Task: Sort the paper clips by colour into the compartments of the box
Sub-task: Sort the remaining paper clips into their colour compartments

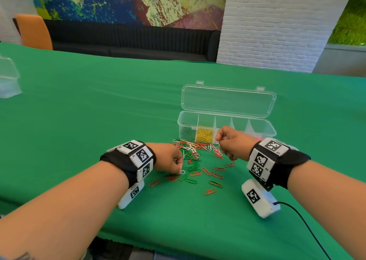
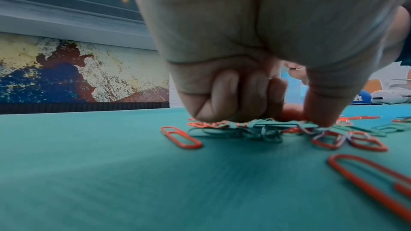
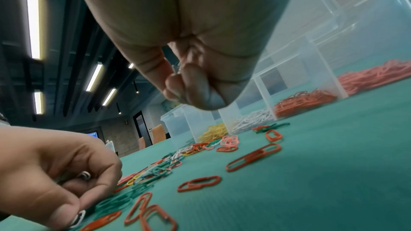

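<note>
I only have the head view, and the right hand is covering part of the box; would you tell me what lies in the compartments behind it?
Observer: The right wrist view shows the box holding, after the yellow clips, white clips, then orange-red clips, then pink clips.
Operator: Thank you. Is the left hand holding anything?
Observer: Yes. The left hand pinches a white clip at its fingertips, and another shows inside its curled fingers.
Operator: And the right hand?
Observer: The right hand pinches a pale clip between thumb and fingers, raised above the table.
</note>
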`<control>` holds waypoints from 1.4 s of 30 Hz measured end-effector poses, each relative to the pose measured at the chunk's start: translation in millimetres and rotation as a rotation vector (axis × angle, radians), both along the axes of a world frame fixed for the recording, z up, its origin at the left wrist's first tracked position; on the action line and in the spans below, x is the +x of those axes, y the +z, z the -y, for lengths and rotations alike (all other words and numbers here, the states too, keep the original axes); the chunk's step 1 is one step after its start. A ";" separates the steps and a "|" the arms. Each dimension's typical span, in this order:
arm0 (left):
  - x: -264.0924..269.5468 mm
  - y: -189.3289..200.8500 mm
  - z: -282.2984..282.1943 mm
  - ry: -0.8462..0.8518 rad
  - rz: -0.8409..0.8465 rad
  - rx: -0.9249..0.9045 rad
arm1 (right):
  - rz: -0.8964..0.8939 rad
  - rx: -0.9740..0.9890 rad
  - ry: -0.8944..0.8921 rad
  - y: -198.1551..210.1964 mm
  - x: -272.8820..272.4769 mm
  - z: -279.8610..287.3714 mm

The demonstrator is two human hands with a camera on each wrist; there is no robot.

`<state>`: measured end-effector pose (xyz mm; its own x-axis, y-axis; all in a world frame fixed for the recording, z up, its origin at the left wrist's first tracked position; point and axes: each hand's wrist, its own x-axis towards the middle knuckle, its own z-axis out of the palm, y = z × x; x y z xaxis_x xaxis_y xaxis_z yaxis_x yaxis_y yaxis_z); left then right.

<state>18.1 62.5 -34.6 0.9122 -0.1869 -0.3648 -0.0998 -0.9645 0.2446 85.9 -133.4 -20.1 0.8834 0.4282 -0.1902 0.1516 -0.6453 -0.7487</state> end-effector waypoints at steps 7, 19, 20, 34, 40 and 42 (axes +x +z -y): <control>-0.8 3.0 0.7 0.035 0.023 0.027 | 0.013 -0.063 -0.084 2.8 7.1 12.5; 15.0 28.5 6.1 0.474 -0.128 -0.703 | -0.282 -0.017 -0.062 17.0 14.2 26.7; 19.4 32.2 7.8 0.483 -0.152 -0.754 | -0.308 0.013 -0.066 19.2 15.4 26.9; 83.7 64.9 69.3 0.617 -0.234 -1.143 | -0.454 0.517 -0.301 42.7 51.1 24.7; 103.9 72.2 76.8 0.739 -0.220 -1.276 | -0.483 0.566 -0.373 41.4 70.1 27.3; 109.1 71.9 81.6 0.743 -0.238 -1.287 | -0.488 0.607 -0.406 41.3 75.5 23.9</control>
